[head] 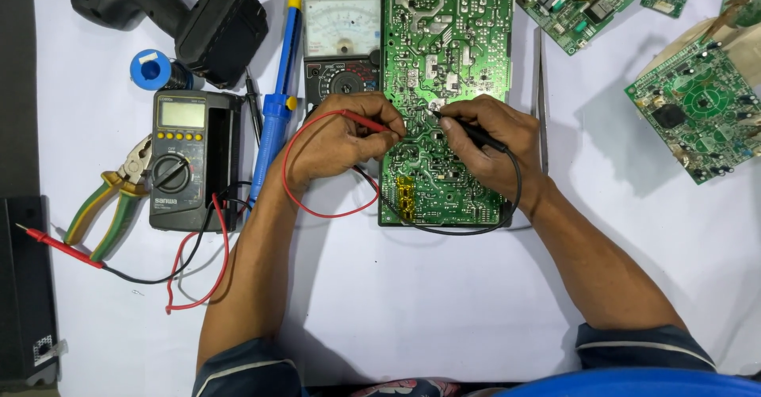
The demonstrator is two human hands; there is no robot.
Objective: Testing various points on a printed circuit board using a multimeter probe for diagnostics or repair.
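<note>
Both hands down on the green circuit board (pixel 444 56), lying flat mid-table on the white sheet, solder side up. The left hand (pixel 341 139) pinches the red probe (pixel 366 121), the right hand (pixel 491 139) pinches the black probe (pixel 468 130), tips close together on the board. It looks stiff, light and fragile, best gripped by its bare edges; the probes are slim and slippery, best held at the barrel, leads trailing toward the analog meter (pixel 342 40)
</note>
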